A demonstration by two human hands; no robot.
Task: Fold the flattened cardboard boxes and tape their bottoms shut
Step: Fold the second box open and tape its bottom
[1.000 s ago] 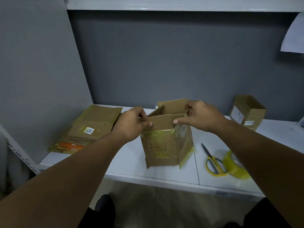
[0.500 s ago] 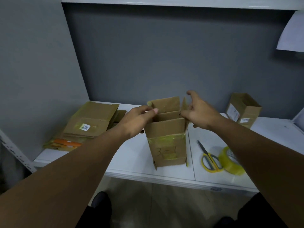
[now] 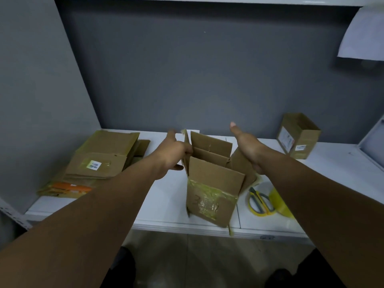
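Observation:
A tall brown cardboard box [image 3: 209,192] stands upright on the white table [image 3: 162,204], near its front edge. It has yellowish tape and handwriting on its front, and its top flaps are up. My left hand [image 3: 172,152] is at the left flap, with fingers curled over the flap's edge, the thumb outside and the index finger pointing forward. My right hand [image 3: 247,144] lies flat with straight fingers against the right flap, which leans outward. A stack of flattened boxes [image 3: 104,161] lies at the table's left.
Yellow-handled scissors [image 3: 259,202] and a roll of yellow tape [image 3: 280,206] lie just right of the box, partly under my right forearm. An assembled open box [image 3: 299,136] stands at the back right. Grey walls close the back and left.
Both hands have left the front flap and moved apart to the side flaps. The side flaps have spread outward, the right one furthest. The box has turned slightly.

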